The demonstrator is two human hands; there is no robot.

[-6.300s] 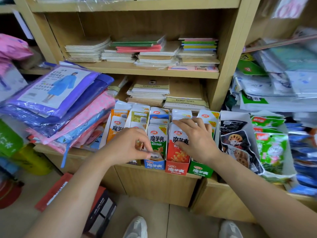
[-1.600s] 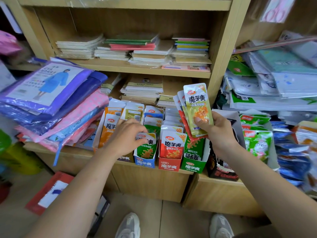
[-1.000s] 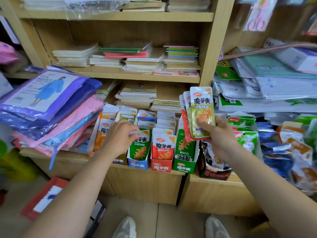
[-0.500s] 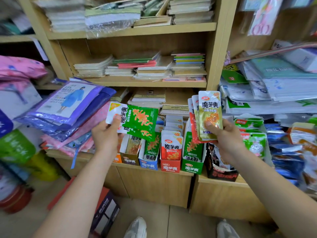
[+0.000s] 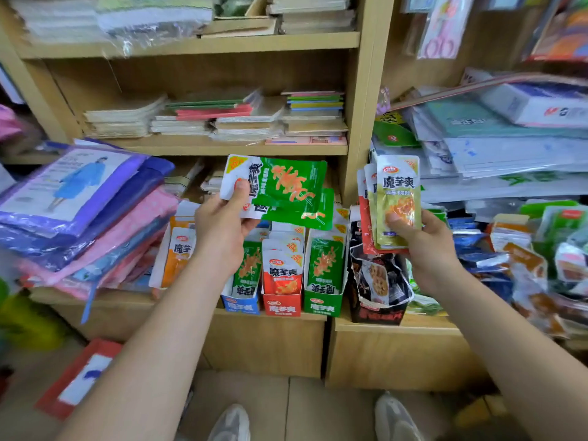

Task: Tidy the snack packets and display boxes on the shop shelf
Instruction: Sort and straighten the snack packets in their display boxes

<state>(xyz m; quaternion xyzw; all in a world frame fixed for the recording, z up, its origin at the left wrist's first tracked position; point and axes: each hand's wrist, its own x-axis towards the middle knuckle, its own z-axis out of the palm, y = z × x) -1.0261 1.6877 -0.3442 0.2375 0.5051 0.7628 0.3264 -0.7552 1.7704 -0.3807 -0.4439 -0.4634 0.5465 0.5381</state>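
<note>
I am watching the left hand [image 5: 219, 237] holding two glossy green foil packets [image 5: 292, 189] turned sideways. Its grip is clamped on their white end, with the thumb pressing on top. They are hanging just above the row of cardboard display boxes [image 5: 281, 307]. These boxes, with blue, red and green fronts, are standing upright and packed with flat sachets.

The right hand [image 5: 423, 246] is holding a fanned bundle of upright packets [image 5: 397, 192], a shiny yellow-green one in front and red ones behind. Its grip is clamped on them, thumb on the front face. The bundle is hovering over a torn black carton [image 5: 378, 310].

The boxes are sitting on a pale wooden ledge [image 5: 426, 324]. Thin notebooks [image 5: 248, 119] are lying in stacks on the shelf above, and plastic-wrapped raincoats [image 5: 79, 192] are piling up on the left. Beige floor tiles [image 5: 286, 405] are showing below.
</note>
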